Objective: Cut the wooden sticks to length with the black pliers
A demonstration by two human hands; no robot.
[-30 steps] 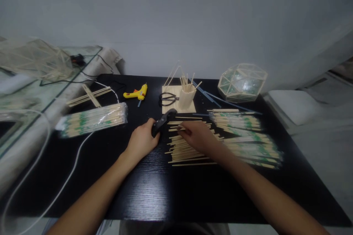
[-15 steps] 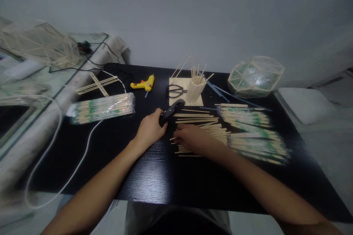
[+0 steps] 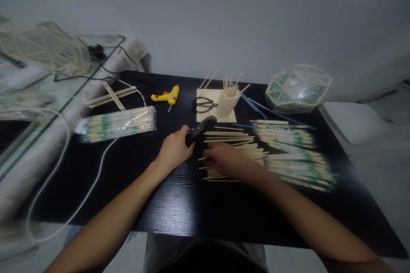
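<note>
- Black table point(image 3: 230, 217): biggest thing, carries the lot; dark top with a visible grain.
- Faceted frame model point(image 3: 297, 89): far right, thin pale struts with clear-looking panels. Probably fragile.
- Wrapped stick packs point(image 3: 299, 166): right of the right hand, ends fanned out, green-printed wrap. Wrap likely slippery.
- Single stick pack point(image 3: 118, 123): left side, clear wrap, well apart from both hands.
- Loose sticks point(image 3: 251, 152): spread under and around the right hand, between the black tool and the wrapped packs, mostly crosswise. Should be light, stiff, fairly smooth; a thin one could snap if bent. Best hold is a fingertip pinch near mid-length, or by an end clear of the pile.
- Right hand point(image 3: 224, 160): over the sticks, fingers curled down and close together, touching the pile. Stick ends show just past the fingertips; can't tell if one is pinched.
- Left hand point(image 3: 174, 149): thumb and fingers closed around the near end of the tool, resting by the table top, left of the sticks.
- Black tool point(image 3: 200, 130): in the left hand, far end angled up-right toward the board point(image 3: 205, 117). Looks rigid, likely heavier than any stick; hold by the handle end. Type unclear, working end too dark.
- Stick holder point(image 3: 226, 106): upright on the board, sticks poking out.
- Yellow glue gun point(image 3: 166, 95): lies beyond the left hand, untouched.
</note>
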